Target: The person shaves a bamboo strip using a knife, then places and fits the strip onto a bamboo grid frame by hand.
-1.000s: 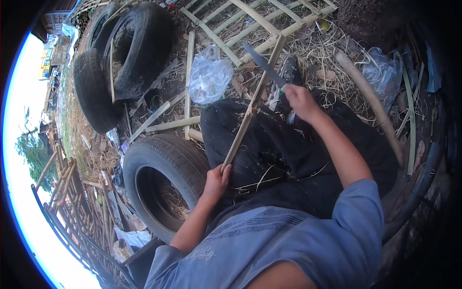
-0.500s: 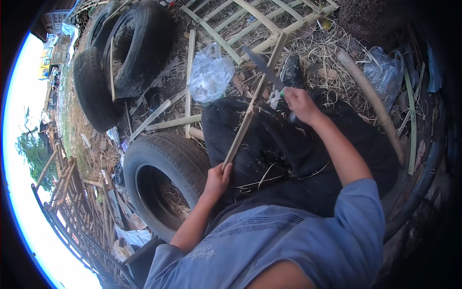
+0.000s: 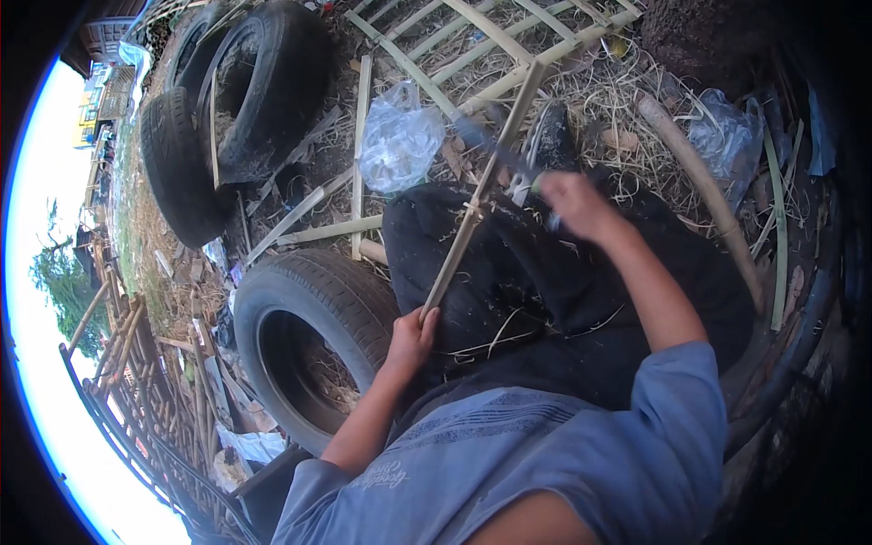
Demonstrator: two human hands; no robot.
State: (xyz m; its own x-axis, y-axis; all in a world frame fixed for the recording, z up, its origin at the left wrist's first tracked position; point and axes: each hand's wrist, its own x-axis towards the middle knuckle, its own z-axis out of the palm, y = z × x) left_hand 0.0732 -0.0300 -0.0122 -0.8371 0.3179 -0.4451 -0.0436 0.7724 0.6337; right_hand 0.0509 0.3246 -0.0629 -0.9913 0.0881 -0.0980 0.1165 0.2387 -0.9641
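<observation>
My left hand (image 3: 413, 334) grips the near end of a long thin bamboo strip (image 3: 481, 186) that slants up and away over my dark trousers (image 3: 509, 282). My right hand (image 3: 572, 202) holds a long knife (image 3: 495, 145) by its handle, its blurred blade lying against the strip near the strip's middle. Pale shavings are scattered on my lap. One dark shoe (image 3: 549, 136) shows beyond the knife.
A tyre (image 3: 309, 300) lies beside my left knee, and two more tyres (image 3: 227, 100) stand at the back left. A crumpled clear plastic bag (image 3: 398, 136), a bamboo frame (image 3: 490, 36), loose split bamboo, straw and a thick pole (image 3: 699, 182) surround me.
My right hand has drawn the knife down along the strip toward me, so the blade sits lower on it. My left hand and the strip stay in place.
</observation>
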